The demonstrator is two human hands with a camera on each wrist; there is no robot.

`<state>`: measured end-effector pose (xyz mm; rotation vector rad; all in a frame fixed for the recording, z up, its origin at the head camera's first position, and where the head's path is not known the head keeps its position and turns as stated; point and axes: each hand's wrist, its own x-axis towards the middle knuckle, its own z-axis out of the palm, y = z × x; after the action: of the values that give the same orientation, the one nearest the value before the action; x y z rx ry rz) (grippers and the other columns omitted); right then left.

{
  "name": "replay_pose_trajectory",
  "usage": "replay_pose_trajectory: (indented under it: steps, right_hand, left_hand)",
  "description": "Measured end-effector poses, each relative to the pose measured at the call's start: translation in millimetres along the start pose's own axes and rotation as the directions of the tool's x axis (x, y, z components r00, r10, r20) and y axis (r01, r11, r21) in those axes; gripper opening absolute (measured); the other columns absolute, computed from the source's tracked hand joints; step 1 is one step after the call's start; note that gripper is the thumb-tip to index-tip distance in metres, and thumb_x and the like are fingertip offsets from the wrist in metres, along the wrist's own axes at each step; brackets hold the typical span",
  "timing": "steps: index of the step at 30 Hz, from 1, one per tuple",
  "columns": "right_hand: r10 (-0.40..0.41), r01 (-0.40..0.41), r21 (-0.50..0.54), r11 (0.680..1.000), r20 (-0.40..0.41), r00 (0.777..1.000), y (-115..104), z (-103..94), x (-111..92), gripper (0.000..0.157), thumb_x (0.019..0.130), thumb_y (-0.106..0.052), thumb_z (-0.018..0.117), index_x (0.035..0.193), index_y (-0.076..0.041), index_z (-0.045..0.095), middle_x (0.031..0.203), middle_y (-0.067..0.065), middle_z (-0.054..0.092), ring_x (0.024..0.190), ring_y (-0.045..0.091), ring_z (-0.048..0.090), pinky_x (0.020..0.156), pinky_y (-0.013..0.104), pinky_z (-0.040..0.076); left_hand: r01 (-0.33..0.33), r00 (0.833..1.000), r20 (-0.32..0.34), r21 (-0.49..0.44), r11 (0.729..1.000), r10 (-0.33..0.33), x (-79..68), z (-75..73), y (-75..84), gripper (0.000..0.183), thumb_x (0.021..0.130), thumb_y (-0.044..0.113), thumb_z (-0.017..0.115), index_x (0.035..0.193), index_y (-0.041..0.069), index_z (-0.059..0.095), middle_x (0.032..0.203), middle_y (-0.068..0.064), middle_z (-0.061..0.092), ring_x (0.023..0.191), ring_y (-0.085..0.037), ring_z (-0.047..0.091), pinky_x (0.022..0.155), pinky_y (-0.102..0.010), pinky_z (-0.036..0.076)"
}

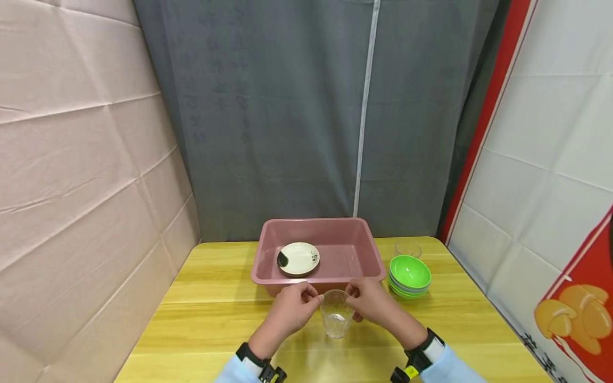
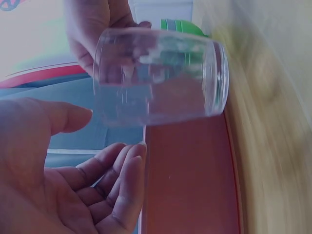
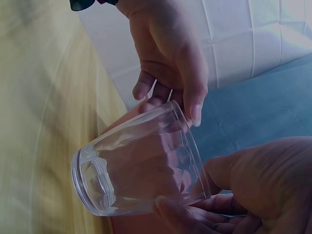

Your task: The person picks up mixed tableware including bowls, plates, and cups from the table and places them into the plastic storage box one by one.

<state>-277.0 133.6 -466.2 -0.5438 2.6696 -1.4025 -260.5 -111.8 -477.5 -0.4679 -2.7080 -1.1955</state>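
A clear drinking glass (image 1: 336, 318) is upright just above or on the table, in front of the basin. My right hand (image 1: 372, 302) pinches its rim from the right, thumb and fingers either side of the wall in the right wrist view. At the other side my left hand (image 1: 293, 307) is close by the rim. Its thumb and loosely bent fingers are spread apart in the left wrist view, gripping nothing. Behind the glass stands a pink basin (image 1: 351, 258), where a white plate (image 1: 301, 258) with a dark patch lies toward the left.
Right of the basin, nested green bowls (image 1: 410, 272) are stacked on the wooden table (image 1: 210, 298). Behind them is another clear glass (image 1: 408, 248). A grey curtain (image 1: 278, 117) hangs at the back, with pale cloth walls (image 1: 86, 191) along the sides.
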Motion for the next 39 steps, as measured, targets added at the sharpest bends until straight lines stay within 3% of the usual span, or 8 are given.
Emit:
replay_pose_trajectory:
  steps: [4, 15, 28, 32, 35, 39]
  right_hand:
    - [0.011, -0.011, -0.002, 1.000, -0.001, 1.000, 0.5, 4.6, 4.3, 0.007, 0.095, 0.003, 0.072, 0.092, -0.003, 0.069, 0.078, 0.009, 0.067, 0.056, 0.020, 0.069, 0.056, 0.042, 0.064]
    - [0.040, -0.039, 0.017, 0.999, -0.036, 0.999, -0.8, 9.0, 14.0, 0.005, 0.093, 0.001, 0.071, 0.089, -0.002, 0.069, 0.077, 0.006, 0.067, 0.056, 0.019, 0.068, 0.054, 0.035, 0.062]
    - [0.039, -0.039, 0.010, 0.999, -0.058, 0.998, -2.0, 12.2, 18.6, 0.008, 0.093, 0.002, 0.071, 0.089, -0.004, 0.068, 0.076, 0.006, 0.066, 0.056, 0.019, 0.068, 0.057, 0.040, 0.063]
    - [0.039, -0.039, 0.006, 0.999, -0.050, 0.998, -2.2, 12.3, 18.7, 0.008, 0.094, 0.000, 0.072, 0.089, -0.005, 0.068, 0.076, 0.005, 0.066, 0.057, 0.018, 0.067, 0.055, 0.036, 0.062]
    - [0.055, -0.056, -0.009, 0.998, -0.056, 0.997, -2.4, 11.1, 15.0, 0.014, 0.103, -0.013, 0.074, 0.092, -0.006, 0.070, 0.077, 0.005, 0.065, 0.060, 0.019, 0.067, 0.054, 0.033, 0.059]
    - [0.099, -0.099, 0.006, 0.995, -0.103, 0.990, -0.1, 7.7, 6.2, 0.042, 0.113, -0.045, 0.063, 0.097, -0.008, 0.072, 0.080, 0.006, 0.066, 0.065, 0.021, 0.068, 0.055, 0.034, 0.057]
  left_hand:
    - [0.002, 1.000, -0.031, 0.000, 1.000, -0.002, 1.3, 4.0, 3.2, 0.018, 0.101, 0.033, 0.080, 0.093, 0.018, 0.074, 0.083, 0.010, 0.068, 0.075, -0.006, 0.062, 0.069, -0.031, 0.054]
    - [0.016, 0.995, -0.094, 0.015, 1.000, -0.015, 10.6, 12.2, -0.9, 0.011, 0.097, 0.020, 0.079, 0.088, 0.018, 0.073, 0.077, 0.011, 0.065, 0.069, -0.006, 0.059, 0.063, -0.028, 0.051]
    - [0.037, 0.984, -0.175, 0.077, 0.996, -0.023, 17.4, 16.5, -4.5, 0.016, 0.086, 0.010, 0.077, 0.078, 0.020, 0.068, 0.068, 0.011, 0.060, 0.059, -0.007, 0.054, 0.054, -0.027, 0.048]
    - [0.036, 0.983, -0.183, 0.084, 0.996, -0.020, 19.6, 16.6, -5.1, 0.017, 0.085, 0.010, 0.077, 0.076, 0.020, 0.068, 0.067, 0.011, 0.059, 0.058, -0.006, 0.054, 0.054, -0.027, 0.048]
    - [0.025, 0.984, -0.180, 0.085, 0.996, -0.010, 20.3, 16.4, -5.1, 0.017, 0.085, 0.009, 0.078, 0.076, 0.020, 0.067, 0.067, 0.011, 0.060, 0.058, -0.006, 0.055, 0.054, -0.026, 0.048]
    - [0.009, 0.983, -0.181, 0.087, 0.996, 0.007, 20.9, 13.0, -2.8, 0.018, 0.085, 0.008, 0.079, 0.076, 0.019, 0.067, 0.067, 0.011, 0.060, 0.059, -0.006, 0.054, 0.054, -0.026, 0.048]
